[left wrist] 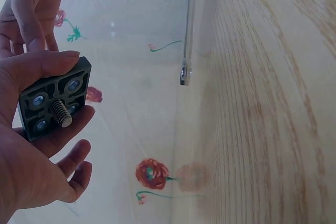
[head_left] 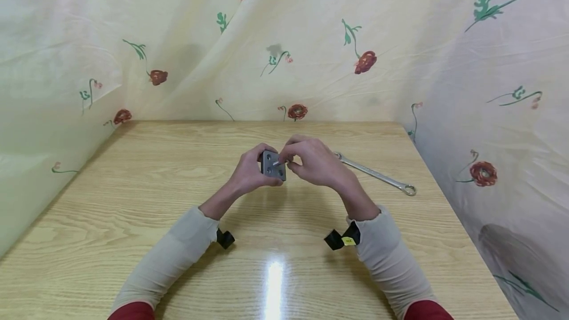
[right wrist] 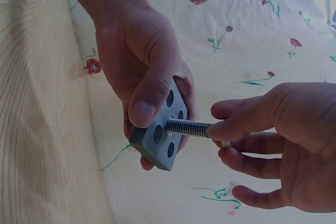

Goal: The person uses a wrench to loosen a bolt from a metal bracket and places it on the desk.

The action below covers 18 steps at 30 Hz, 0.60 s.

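Note:
My left hand (head_left: 249, 172) grips a small square grey metal plate (right wrist: 148, 144) by its edges, held above the table. The plate has a hole near each corner, and a threaded bolt (right wrist: 189, 128) passes through its middle. In the left wrist view the ribbed dark back (left wrist: 46, 90) of the plate shows, with the bolt's threaded end sticking out. My right hand (head_left: 317, 163) pinches the outer end of the bolt between thumb and fingers. Those fingers partly hide the bolt's head.
A combination wrench (head_left: 375, 174) lies on the wooden table (head_left: 178, 162) to the right of my right hand. Flower-printed cloth (head_left: 200, 63) hangs along the back and both sides. Each wrist carries a small black camera (head_left: 225, 239).

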Motion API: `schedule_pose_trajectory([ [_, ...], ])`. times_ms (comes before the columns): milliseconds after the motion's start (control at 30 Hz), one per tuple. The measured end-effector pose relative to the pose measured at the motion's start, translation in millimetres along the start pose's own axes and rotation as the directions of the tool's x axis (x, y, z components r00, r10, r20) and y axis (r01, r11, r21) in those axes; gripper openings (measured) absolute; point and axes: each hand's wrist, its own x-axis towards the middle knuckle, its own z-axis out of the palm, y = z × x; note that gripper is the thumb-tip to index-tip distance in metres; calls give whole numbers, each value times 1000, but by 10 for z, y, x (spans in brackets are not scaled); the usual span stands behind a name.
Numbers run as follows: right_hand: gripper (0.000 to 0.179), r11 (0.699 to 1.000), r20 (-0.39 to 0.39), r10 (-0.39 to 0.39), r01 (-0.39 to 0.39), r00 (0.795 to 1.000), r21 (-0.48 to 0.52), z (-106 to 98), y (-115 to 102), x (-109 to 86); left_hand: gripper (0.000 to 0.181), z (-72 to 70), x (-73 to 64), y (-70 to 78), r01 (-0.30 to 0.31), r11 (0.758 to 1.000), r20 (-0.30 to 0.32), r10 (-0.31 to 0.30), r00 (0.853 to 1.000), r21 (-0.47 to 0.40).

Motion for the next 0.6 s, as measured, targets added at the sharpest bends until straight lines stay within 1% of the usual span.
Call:
schedule_pose_trajectory([
  [133, 18, 1000, 8, -15, 15, 1000, -9, -1, 2, 4, 63, 0, 4, -2, -3, 1000, -1, 3, 1000, -2],
  [233, 22, 1000, 24, 9, -9, 1000, -8, -13, -9, 3, 63, 4, 5, -7, -8, 1000, 1, 8, 1000, -1],
  [333, 33, 997, 39, 83, -83, 996, -5, -28, -22, 1, 63, 7, 3, -8, -4, 1000, 7, 4, 1000, -2],
  [400, 37, 988, 51, 152, -153, 987, 5, -38, -26, -2, 64, 8, 0, -9, 1, 1000, 9, -1, 1000, -2],
  [500, 33, 971, 77, 235, -237, 969, 25, -46, -24, -2, 64, 10, -1, -13, 7, 1000, 9, -7, 1000, 2],
  [533, 30, 968, 85, 246, -249, 966, 31, -48, -25, -3, 64, 12, -1, -14, 7, 1000, 9, -7, 1000, 3],
  [600, 24, 968, 94, 245, -250, 965, 37, -46, -22, -2, 64, 15, 3, -19, 3, 1000, 10, -3, 1000, 6],
])
